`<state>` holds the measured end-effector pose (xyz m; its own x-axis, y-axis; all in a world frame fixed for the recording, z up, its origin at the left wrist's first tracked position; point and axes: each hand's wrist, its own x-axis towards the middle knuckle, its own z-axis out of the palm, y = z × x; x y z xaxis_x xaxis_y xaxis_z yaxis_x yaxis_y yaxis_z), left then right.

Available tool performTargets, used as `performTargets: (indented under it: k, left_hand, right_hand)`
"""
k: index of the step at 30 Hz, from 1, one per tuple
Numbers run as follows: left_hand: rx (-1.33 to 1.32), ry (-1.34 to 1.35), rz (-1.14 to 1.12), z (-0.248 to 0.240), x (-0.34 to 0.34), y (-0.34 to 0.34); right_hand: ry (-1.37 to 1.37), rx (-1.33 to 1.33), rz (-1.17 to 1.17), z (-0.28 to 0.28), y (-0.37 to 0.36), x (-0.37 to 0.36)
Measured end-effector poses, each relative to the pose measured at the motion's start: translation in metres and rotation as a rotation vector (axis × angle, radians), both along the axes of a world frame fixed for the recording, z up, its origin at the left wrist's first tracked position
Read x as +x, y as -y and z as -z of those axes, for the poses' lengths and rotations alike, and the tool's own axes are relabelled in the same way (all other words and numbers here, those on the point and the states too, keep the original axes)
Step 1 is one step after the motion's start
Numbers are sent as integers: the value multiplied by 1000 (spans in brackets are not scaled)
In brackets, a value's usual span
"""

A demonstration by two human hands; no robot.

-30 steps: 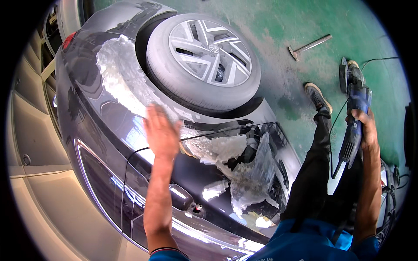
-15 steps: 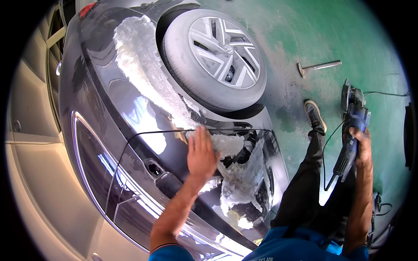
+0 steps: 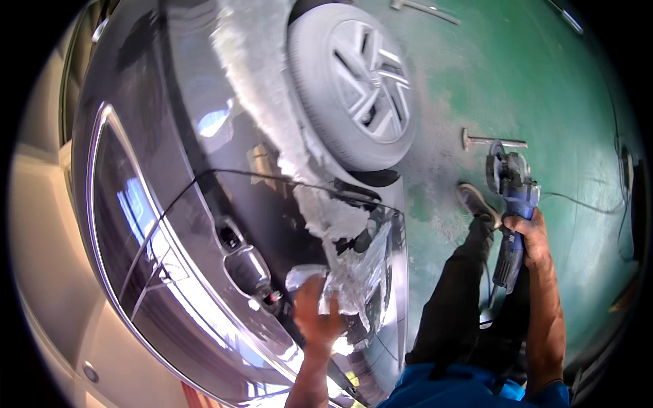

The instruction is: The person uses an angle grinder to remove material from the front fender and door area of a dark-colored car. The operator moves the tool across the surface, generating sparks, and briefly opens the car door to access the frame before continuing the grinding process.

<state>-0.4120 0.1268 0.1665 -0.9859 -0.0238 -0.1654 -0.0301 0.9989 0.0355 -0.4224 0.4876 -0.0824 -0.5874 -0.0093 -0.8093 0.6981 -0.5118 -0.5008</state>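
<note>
My right hand (image 3: 532, 236) is wrapped round the body of a blue and black angle grinder (image 3: 515, 211), its disc end pointing away from me above the floor. My left hand (image 3: 318, 316), somewhat blurred, is empty with thumb and fingers apart. It is over the dark car door (image 3: 275, 228), beside the sanded, pale grey patch (image 3: 350, 272). Whether the fingertips touch the panel I cannot tell. Another long pale patch (image 3: 255, 102) runs along the rear fender by the dusty wheel (image 3: 350, 88). Left of my hand is the door handle (image 3: 246, 268).
A hammer (image 3: 500, 142) lies on the green floor (image 3: 571, 88) just beyond the grinder's disc. A second hammer-like tool (image 3: 428, 10) lies farther off. A thin cord (image 3: 585, 206) trails right from the grinder. My shoe (image 3: 474, 198) is beside the car.
My left hand has moved back toward me along the door, from near the door seam. The grinder has come lower and left with my right hand. The view has also shifted.
</note>
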Motion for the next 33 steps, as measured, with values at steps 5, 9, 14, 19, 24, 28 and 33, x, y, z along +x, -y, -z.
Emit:
performTargets:
  k: [5, 9, 14, 19, 24, 28, 33]
  left_hand:
    - [-125, -369, -49, -81, -16, 40]
    - [25, -368, -76, -99, -48, 43]
    - [-36, -360, 155, -108, -117, 36]
    - [-368, -594, 361, -146, -206, 57]
    - [-324, -411, 438, -119, -251, 48]
    - [-496, -464, 377, -97, -271, 42]
    - [-576, -418, 228, -88, -283, 26]
  right_hand:
    - [2, -2, 5, -32, 20, -10]
    - [-12, -51, -70, -42, 36, -9]
    - [-89, 22, -106, -68, 53, -23]
    - [-37, 24, -82, -81, 48, -40]
    - [-26, -36, -76, -67, 29, -51]
    - [2, -40, -134, -46, -7, -64]
    - [-9, -42, -205, -42, -72, -85]
